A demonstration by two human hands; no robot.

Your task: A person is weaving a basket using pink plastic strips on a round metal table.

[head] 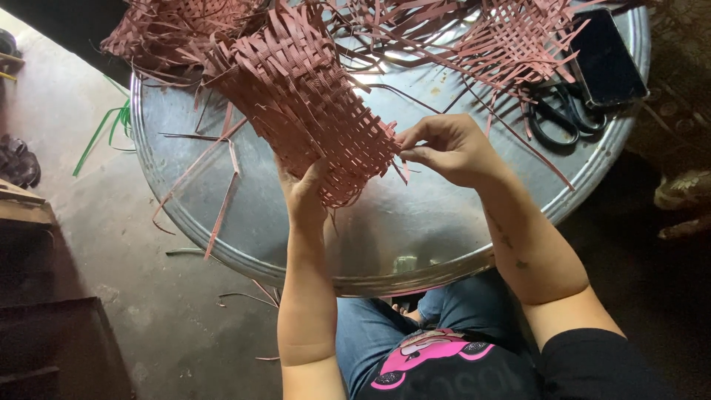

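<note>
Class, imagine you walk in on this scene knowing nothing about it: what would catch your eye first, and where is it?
First comes the half-woven basket of reddish-brown strips, tilted above the middle of the round metal tray. The left hand props it from below while the right hand pinches a strip at its open edge. At the tray's far right lie black scissors beside a dark phone.
</note>
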